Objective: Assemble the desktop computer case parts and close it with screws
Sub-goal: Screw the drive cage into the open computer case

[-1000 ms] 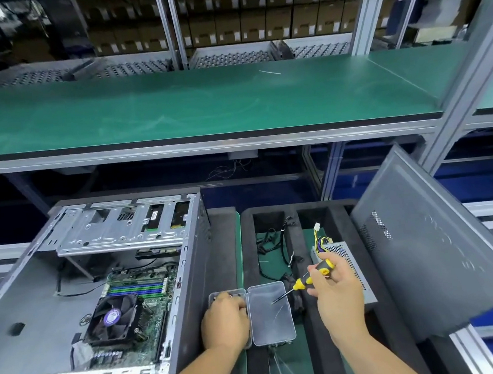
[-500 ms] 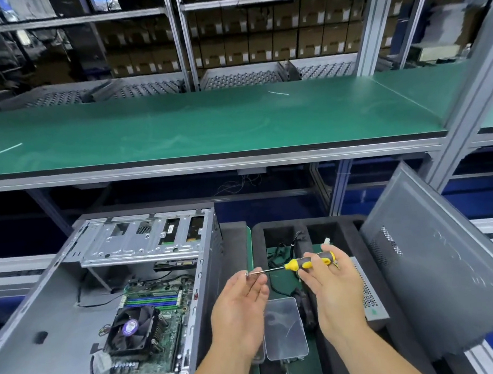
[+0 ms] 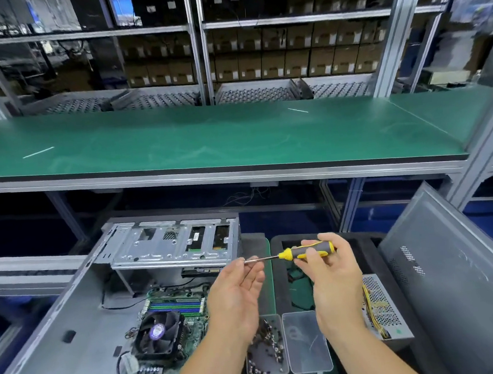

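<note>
Lifted clear of the screw box (image 3: 265, 346) since a second ago, both hands now raised above it. Right hand (image 3: 333, 271) wrapped round the yellow-and-grey handle of the screwdriver (image 3: 304, 251), shaft held level and pointing toward the left fingertips. Left hand (image 3: 237, 295) palm up, fingers loosely extended, fingertips (image 3: 254, 268) meeting the tip of the shaft, probably to seat a screw on the bit; whether a screw sits there too small to tell. Below the left wrist, box lid (image 3: 306, 341) folded open beside the tray of screws, kept within easy reach. Left of the fingers, open computer case (image 3: 71, 315) lying on its side, fan and board exposed. Right of the right hand, power supply (image 3: 381, 306) in the foam tray (image 3: 372, 238), side panel (image 3: 467, 272) leaning upright, not yet fitted.
</note>
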